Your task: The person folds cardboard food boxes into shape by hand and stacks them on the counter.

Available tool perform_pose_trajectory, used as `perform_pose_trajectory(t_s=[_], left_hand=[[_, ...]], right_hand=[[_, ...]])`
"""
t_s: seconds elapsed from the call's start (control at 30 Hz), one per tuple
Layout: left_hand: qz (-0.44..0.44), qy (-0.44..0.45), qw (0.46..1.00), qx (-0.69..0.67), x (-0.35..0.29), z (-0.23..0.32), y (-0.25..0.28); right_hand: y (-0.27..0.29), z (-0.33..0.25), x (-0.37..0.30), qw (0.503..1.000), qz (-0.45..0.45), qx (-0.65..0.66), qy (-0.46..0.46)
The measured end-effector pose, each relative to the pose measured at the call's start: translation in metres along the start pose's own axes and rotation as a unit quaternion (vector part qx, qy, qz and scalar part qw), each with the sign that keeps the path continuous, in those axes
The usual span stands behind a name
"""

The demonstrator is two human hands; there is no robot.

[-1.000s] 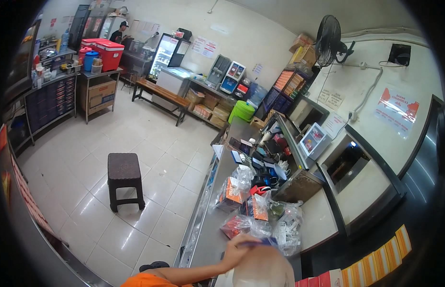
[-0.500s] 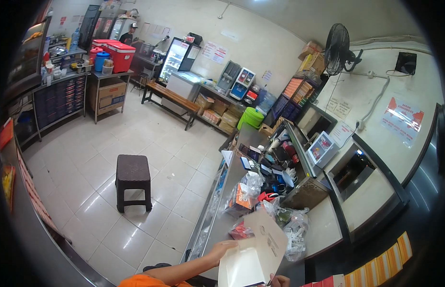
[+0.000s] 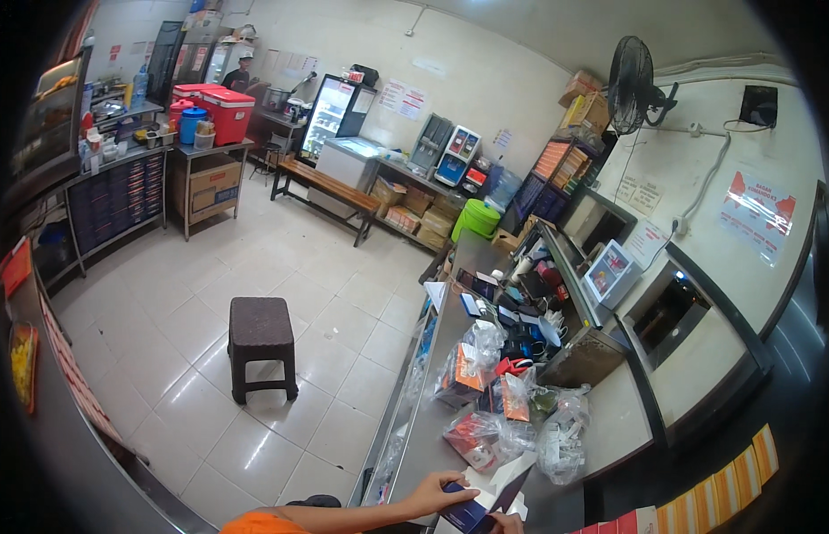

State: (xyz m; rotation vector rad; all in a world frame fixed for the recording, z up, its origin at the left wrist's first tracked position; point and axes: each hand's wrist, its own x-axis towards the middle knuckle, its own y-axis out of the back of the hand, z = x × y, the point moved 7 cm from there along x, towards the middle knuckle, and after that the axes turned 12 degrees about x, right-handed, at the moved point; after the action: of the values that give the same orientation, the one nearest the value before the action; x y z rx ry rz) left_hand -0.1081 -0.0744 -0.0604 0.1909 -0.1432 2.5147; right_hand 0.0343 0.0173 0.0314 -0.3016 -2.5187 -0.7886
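Note:
A cardboard box (image 3: 472, 513), dark blue outside and pale inside, is partly folded at the lower edge of the head view. Its flaps stand up at different angles. My left hand (image 3: 438, 495) is closed on the box's left side, fingers over its upper edge. My right hand (image 3: 505, 523) grips the near right side, partly cut off by the picture's edge. Just beyond the box, clear plastic bags with orange-and-white packages (image 3: 475, 440) lie on the metal counter (image 3: 414, 454).
A dark plastic stool (image 3: 261, 343) stands on the tiled floor to the left. Further along the counter are cables, phones and a bag of white items (image 3: 561, 440). Yellow-and-white cartons (image 3: 722, 494) line the lower right. At the far back, a person (image 3: 238, 73) stands near red coolers (image 3: 229, 116).
The pale open cardboard sheet has been turned and lowered; its dark blue outside shows now and its sides are folded up. My left hand has shifted downward and right with it.

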Motion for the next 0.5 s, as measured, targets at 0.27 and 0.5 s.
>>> perform_pose_trajectory(t_s=[0.27,0.5], left_hand=[[0.02,-0.131,0.991,-0.01,-0.006,0.02,0.006],[-0.021,-0.167,0.986,-0.001,-0.008,0.034,-0.003]], right_hand=[[0.005,-0.013,-0.004,0.923,0.342,-0.171,-0.038],[-0.012,-0.017,0.013,0.979,0.163,-0.124,0.024]])
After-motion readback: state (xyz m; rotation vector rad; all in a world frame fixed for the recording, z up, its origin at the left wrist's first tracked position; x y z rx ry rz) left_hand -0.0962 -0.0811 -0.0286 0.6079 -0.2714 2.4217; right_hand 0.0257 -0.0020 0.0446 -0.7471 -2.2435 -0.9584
